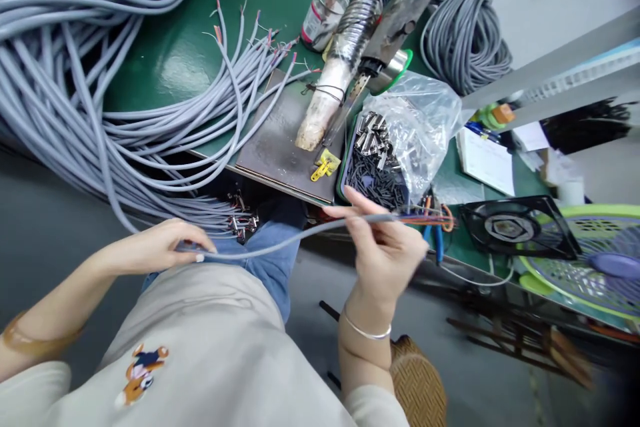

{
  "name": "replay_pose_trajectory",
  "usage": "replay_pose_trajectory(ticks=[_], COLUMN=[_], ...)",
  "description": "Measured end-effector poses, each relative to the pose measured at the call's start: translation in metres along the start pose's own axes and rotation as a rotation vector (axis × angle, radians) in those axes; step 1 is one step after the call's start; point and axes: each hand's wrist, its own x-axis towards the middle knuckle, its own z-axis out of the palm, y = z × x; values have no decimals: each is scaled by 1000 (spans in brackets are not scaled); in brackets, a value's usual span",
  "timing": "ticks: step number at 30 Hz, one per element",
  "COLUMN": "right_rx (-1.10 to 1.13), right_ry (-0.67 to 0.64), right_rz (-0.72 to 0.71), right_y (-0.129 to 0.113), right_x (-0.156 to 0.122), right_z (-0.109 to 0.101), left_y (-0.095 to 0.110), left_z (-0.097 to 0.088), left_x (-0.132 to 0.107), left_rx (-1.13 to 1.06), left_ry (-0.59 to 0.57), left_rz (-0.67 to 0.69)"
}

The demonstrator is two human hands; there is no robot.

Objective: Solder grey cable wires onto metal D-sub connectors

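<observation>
A grey cable (280, 243) runs between my two hands in front of my body. My left hand (173, 243) is closed around it at the left, fingers pinched together. Farther right, my right hand (383, 240) grips the cable near its stripped end, thumb and fingers closed on it. Thin coloured wires (430, 219) stick out past that hand. Behind my left hand hang several grey cables with metal connectors (243, 221) on their ends. A large bundle of grey cables (165, 127) lies over the table edge, its bared ends pointing away to the right.
A fume hose (357, 33) reaches down over a dark board (295, 147) with a yellow clip (325, 165). A tray of connectors and black pieces (375, 177) sits beside it. Pliers (437, 233), a black fan (517, 227) and a green basket (590, 227) lie rightward. A woven stool (417, 380) stands below.
</observation>
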Motion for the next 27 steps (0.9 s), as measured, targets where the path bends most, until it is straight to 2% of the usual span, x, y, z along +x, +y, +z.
replay_pose_trajectory(ticks=[2, 4, 7, 9, 10, 12, 14, 16, 18, 20, 21, 23, 27], right_rx=[-68, -99, -179, -251, -276, -300, -307, -306, -304, -308, -314, -317, -239], right_ry=[-182, -309, -388, -354, -322, -269, -271, -294, -291, -247, -208, -96, 203], right_rz=[-23, -84, -133, -136, -134, -136, -142, -149, -151, -134, -115, -68, -55], right_y=[4, 8, 13, 15, 15, 17, 17, 18, 19, 21, 22, 25, 28], right_x=[-1, -1, -1, -2, -2, -3, -5, -5, -4, -3, -2, -2, -5], right_z=[5, 14, 23, 22, 20, 15, 11, 12, 14, 14, 14, 10, 7], left_y=[-1, 10, 42, 63, 71, 83, 89, 91, 91, 89, 87, 80, 66], left_z=[0, 6, 25, 37, 41, 45, 46, 47, 50, 53, 53, 50, 37], left_x=[0, 15, 60, 91, 103, 118, 124, 124, 122, 119, 117, 111, 95], left_rx=[3, -56, -293, -466, -481, -376, -264, -302, -508, -736, -809, -865, -807], left_ry=[-44, -23, 135, 264, 337, 486, 578, 583, 483, 369, 360, 436, 692], left_rz=[-70, -50, 183, 328, 362, 360, 367, 387, 361, 268, 211, 123, 40])
